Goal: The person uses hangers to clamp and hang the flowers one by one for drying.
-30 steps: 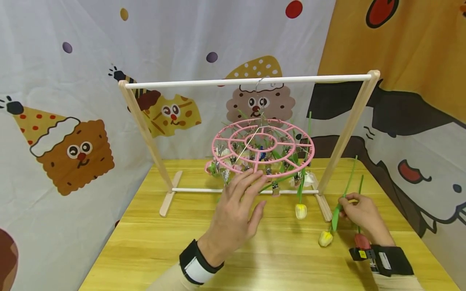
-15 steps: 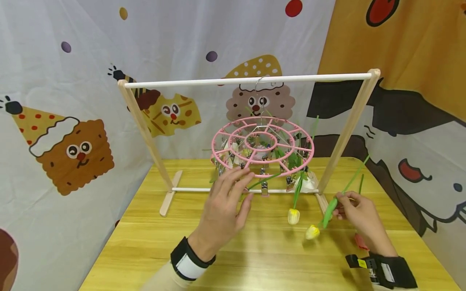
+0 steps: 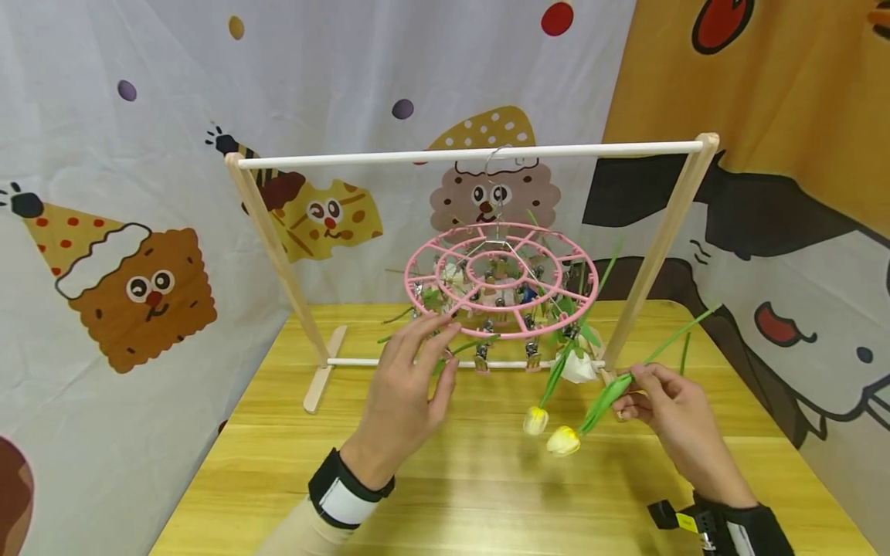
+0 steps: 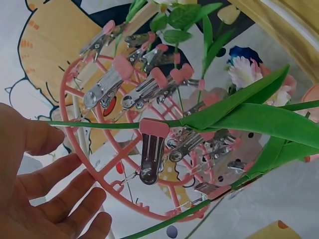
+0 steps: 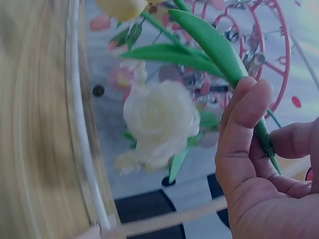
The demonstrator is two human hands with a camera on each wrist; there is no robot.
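A pink round clip hanger with several metal clips hangs from the rack's bar. Artificial flowers are clipped on it, among them a white rose and a pale yellow tulip. My left hand is at the hanger's near rim, fingers loosely extended; in the left wrist view the fingertips reach the outer ring, close to a clipped green stem. My right hand pinches a second yellow tulip by its green stem, bloom pointing down-left, beside the clipped one.
A wooden rack with a white top bar and slanted side posts stands on the wooden table. Another green stem shows behind my right hand. A printed curtain hangs behind the table.
The hanger has turned, its near clips and clipped tulip shifting left. My left hand moved left along the rim. My right hand brought the held tulip left, tilting it.
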